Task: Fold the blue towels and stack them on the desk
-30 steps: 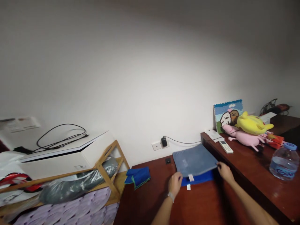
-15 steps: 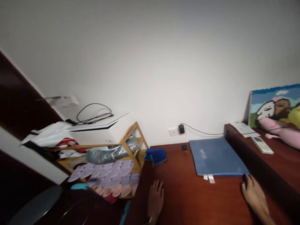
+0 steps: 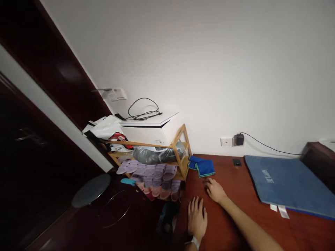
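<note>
My left hand [image 3: 197, 218] lies flat on the reddish-brown desk [image 3: 225, 223], near its left edge. Its fingers are stretched out, and a light band circles the wrist. Just to the right and farther in, my right hand [image 3: 215, 190] hovers over or rests on the desk, fingers loosely apart and slightly blurred, holding nothing. Close beyond its fingertips lies a folded blue cloth [image 3: 206, 167] with a green edge, apart from the hand. On the right, a blue-grey cushion [image 3: 290, 184] with white tags lies flat against the back of the desk.
Left of the desk stands a wooden shoe rack [image 3: 180, 167] with purple slippers [image 3: 150, 169] and a white box [image 3: 146, 134] on top, a black cable [image 3: 143, 115] lying on it. A round stool [image 3: 91, 190] is at lower left. A black plug [image 3: 239, 139] sits in the wall socket.
The view has swung left. My right hand has left the cushion's corner and crossed left toward the blue cloth. My left hand stays flat on the desk.
</note>
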Available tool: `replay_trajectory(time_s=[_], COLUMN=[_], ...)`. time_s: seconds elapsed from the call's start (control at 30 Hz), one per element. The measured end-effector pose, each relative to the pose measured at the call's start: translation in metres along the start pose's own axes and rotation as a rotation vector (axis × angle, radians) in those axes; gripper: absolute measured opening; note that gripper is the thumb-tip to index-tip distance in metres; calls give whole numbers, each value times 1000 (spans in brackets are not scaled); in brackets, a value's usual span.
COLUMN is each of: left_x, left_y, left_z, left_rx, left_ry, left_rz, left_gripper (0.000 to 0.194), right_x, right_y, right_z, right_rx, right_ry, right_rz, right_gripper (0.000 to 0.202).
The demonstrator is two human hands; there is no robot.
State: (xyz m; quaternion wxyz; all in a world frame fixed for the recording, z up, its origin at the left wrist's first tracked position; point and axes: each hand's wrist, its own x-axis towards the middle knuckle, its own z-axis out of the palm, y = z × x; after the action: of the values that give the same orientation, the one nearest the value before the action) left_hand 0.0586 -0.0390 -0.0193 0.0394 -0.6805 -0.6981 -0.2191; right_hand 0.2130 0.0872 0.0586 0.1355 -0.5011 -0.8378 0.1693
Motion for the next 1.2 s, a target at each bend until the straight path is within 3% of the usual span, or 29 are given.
replay_trajectory(time_s=[0.1, 0.2, 0.37, 0.47, 0.57, 0.63, 0.73, 0.8, 0.87, 0.97, 1.07, 1.13, 1.2], left_x=[-3, -6, -9, -8, -5, -3, 2, 7, 13, 27, 50, 66, 80], left_y=[-2, -5, -8, -8, -6, -3, 2, 4, 2, -3, 10, 38, 81], left_z=[5, 15, 27, 24, 17, 10, -5, -19, -35, -67, -113, -154, -199], left_rx=[-58, -93, -79, -70, -88, -125, -250, -427, -596, -699, -746, -839, -1041], left_ry=[29, 58, 76, 46, 19, -6, -12, 46, 129, 239, 315, 319, 230], left_rz=[-18, -25, -28, -30, -44, -50, -69, -143, -267, -409, -417, -347, -177], left_gripper=[45, 44, 46, 46, 45, 45, 45, 37, 29, 42, 54, 56, 54], right_x=[54, 81, 86, 77, 71, 67, 52, 33, 8, -27, -55, -71, -89], right_y=[-26, -31, -37, -40, -41, -43, -57, -75, -94, -116, -124, -127, -131], right_z=[10, 16, 13, -9, -67, -129, -238, -302, -347, -376, -384, -388, -394], right_rx=[-37, -58, -21, 49, 139, 195, 255, 369, 466, 479, 472, 454, 430], right_ry=[-19, -12, 19, 60, 187, 320, 550, 745, 759, 553, 515, 514, 489], right_rz=[70, 158, 259, 285, 266, 220, 119, -37, -194, -268, -237, -227, -243], right_gripper=[43, 44, 28, 20, 28, 39, 58, 61, 61, 59, 58, 58, 58])
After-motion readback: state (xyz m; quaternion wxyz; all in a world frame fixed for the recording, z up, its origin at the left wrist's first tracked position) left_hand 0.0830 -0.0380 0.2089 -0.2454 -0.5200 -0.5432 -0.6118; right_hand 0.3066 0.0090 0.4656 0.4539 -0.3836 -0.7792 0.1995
